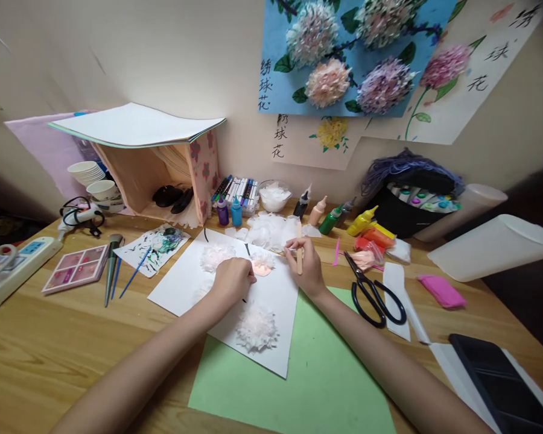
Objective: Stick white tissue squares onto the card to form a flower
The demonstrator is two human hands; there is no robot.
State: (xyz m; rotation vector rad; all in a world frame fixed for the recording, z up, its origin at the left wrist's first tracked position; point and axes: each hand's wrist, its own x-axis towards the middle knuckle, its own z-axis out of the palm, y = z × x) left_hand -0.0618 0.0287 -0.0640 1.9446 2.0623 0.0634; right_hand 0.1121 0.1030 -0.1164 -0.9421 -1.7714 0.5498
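My left hand (pixel 234 278) is over the white sheet (pixel 271 307), its fingers closed in a pinch beside a peach clay disc (pixel 262 269). What the fingertips hold, if anything, is hidden. White paper petals (pixel 261 259) cover the far part of that disc. At the sheet's right edge, my right hand (pixel 306 266) is closed around a wooden craft stick (pixel 299 250), which points upward. Fluffy white paper flowers lie on the sheet: one (pixel 256 327) near the front, another (pixel 216 255) at the back left, and a third (pixel 203 290) partly behind my left arm.
A heap of white paper petals (pixel 271 229) lies behind the sheet, near paint bottles (pixel 331 220). Black scissors (pixel 374 295) rest right of the green paper (pixel 335 374). Brushes (pixel 111 271) and a pink palette (pixel 76 269) are left. Flower pictures (pixel 335 108) hang on the wall.
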